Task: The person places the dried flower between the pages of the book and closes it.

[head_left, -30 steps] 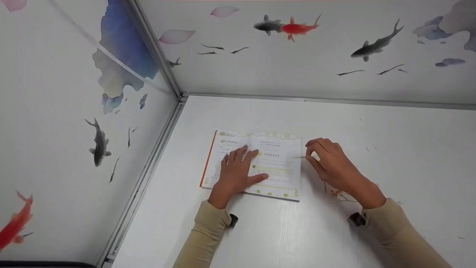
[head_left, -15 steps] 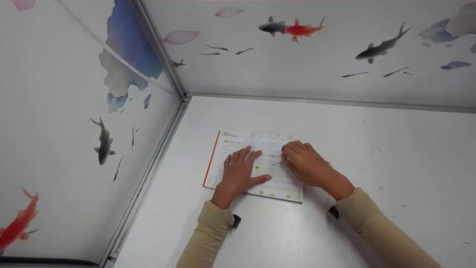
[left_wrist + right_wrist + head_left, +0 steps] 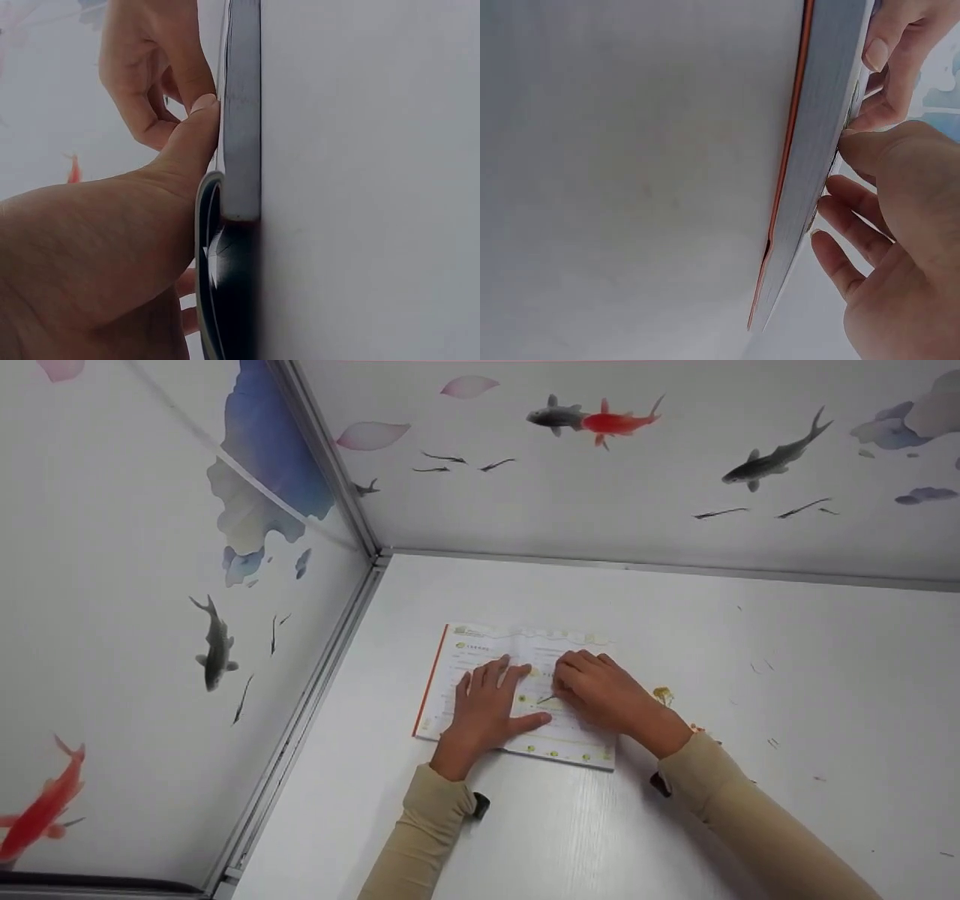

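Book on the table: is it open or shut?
The book is open: the head view shows two printed pages facing up, the left hand resting on them.

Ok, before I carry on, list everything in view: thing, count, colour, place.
Book: 1, white pages, orange edge, open on the table
Stem: 1, dark, over the right page
Yellow blossom: 1, yellow, beside the right wrist; any join to the stem is hidden
Orange blossoms: count unclear, orange, by the right cuff
Scraps: several, dark, scattered right of the book
Table: 1, white, under everything
Walls: 2, white with printed fish, left and back
Rails: several, grey, table edges and wall corner
Left hand: 1, spread on the book
Right hand: 1, pinching the stem
Sleeves: 2, tan, both arms
Gadgets: 2, black, at the cuffs
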`<action>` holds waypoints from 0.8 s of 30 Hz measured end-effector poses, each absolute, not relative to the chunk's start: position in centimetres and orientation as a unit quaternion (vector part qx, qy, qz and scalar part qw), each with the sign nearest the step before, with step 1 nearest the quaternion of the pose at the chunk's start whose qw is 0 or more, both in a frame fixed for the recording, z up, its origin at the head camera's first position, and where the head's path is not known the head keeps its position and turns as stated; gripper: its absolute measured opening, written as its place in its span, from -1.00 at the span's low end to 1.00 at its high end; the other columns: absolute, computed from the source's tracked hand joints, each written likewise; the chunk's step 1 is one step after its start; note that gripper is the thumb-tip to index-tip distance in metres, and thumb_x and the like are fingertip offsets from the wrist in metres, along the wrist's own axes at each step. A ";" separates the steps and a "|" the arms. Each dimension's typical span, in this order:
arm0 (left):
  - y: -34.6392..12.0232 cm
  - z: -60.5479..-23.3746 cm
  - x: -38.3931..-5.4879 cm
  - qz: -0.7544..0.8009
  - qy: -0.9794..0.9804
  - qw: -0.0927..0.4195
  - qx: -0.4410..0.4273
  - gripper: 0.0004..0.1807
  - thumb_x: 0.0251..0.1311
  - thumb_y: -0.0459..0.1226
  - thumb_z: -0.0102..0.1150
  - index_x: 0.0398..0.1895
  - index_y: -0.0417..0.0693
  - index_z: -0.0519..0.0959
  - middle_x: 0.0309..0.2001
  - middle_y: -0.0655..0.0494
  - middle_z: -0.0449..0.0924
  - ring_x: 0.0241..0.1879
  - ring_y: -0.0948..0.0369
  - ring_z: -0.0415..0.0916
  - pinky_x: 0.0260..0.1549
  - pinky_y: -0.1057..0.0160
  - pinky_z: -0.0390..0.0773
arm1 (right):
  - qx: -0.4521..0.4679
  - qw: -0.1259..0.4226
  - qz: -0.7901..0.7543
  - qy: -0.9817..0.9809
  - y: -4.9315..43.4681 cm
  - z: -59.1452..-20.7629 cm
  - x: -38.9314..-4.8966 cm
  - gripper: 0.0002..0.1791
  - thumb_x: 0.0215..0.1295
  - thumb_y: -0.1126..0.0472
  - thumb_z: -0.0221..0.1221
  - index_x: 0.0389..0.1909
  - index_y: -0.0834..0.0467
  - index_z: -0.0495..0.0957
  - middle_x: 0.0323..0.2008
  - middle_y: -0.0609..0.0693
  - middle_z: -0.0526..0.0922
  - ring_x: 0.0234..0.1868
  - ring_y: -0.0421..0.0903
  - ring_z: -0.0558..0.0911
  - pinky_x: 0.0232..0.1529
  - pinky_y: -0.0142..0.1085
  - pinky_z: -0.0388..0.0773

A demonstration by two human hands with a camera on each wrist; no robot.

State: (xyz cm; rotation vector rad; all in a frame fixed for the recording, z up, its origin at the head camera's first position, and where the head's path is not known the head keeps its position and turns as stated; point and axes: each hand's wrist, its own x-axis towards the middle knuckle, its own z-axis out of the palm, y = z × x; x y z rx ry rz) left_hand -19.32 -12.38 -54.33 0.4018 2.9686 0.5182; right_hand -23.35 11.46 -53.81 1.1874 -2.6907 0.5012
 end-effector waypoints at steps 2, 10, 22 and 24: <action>-12.4 -54.3 -19.3 0.172 0.974 0.055 0.133 -0.06 0.35 0.44 0.18 0.67 0.26 0.27 0.71 -0.03 0.12 0.64 -0.10 0.12 0.59 -0.33 0.13 | 0.402 0.074 0.182 -0.894 11.7 -53.9 -23.4 -0.93 0.51 0.27 0.34 -0.08 0.11 0.67 0.05 0.04 0.72 0.11 0.06 0.69 0.07 0.06 0.63; -12.5 -54.2 -19.2 0.172 0.974 0.055 0.133 -0.05 0.35 0.44 0.18 0.67 0.25 0.28 0.71 -0.04 0.12 0.65 -0.10 0.11 0.59 -0.33 0.13 | 0.378 0.027 0.209 -0.902 13.8 -53.7 -23.9 -0.69 0.48 0.29 0.36 0.19 0.08 0.71 0.24 0.06 0.73 0.36 0.13 0.65 0.24 0.19 0.60; -12.4 -54.2 -19.2 0.188 0.971 0.051 0.135 -0.06 0.34 0.40 0.24 0.66 0.21 0.29 0.70 -0.07 0.12 0.63 -0.12 0.11 0.59 -0.36 0.11 | 0.297 -0.009 0.230 -0.927 17.9 -53.8 -24.2 -0.45 0.63 0.27 0.14 0.53 0.35 0.39 0.53 0.29 0.46 0.54 0.30 0.48 0.48 0.26 0.43; -12.4 -54.3 -19.2 0.189 0.971 0.053 0.135 -0.05 0.35 0.39 0.24 0.66 0.20 0.28 0.70 -0.07 0.12 0.64 -0.13 0.10 0.59 -0.36 0.10 | 0.277 -0.033 0.233 -0.932 18.0 -53.8 -24.1 -0.39 0.67 0.19 0.12 0.61 0.32 0.31 0.61 0.28 0.36 0.61 0.31 0.38 0.53 0.29 0.35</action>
